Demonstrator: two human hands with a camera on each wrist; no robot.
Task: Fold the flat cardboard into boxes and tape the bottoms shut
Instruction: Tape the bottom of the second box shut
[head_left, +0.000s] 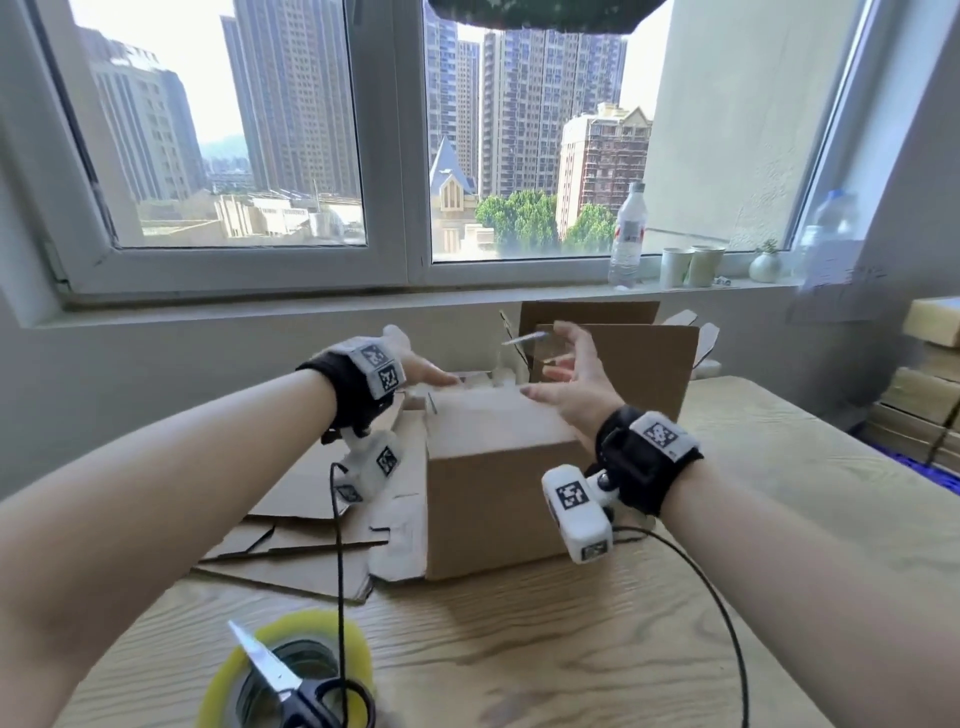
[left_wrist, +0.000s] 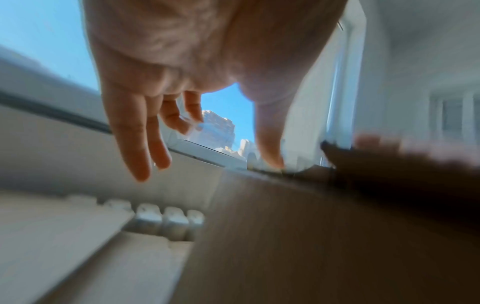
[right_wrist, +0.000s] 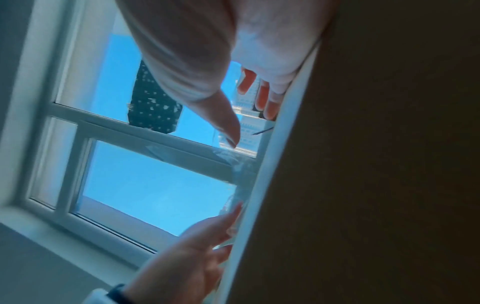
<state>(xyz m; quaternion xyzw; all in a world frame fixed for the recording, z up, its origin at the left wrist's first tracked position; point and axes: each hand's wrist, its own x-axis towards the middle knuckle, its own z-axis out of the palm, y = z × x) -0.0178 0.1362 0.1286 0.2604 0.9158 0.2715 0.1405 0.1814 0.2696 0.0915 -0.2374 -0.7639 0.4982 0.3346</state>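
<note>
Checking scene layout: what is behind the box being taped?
Behind the box stands another open box with raised flaps. Its lower part and contents are hidden by the front box and right hand.
</note>
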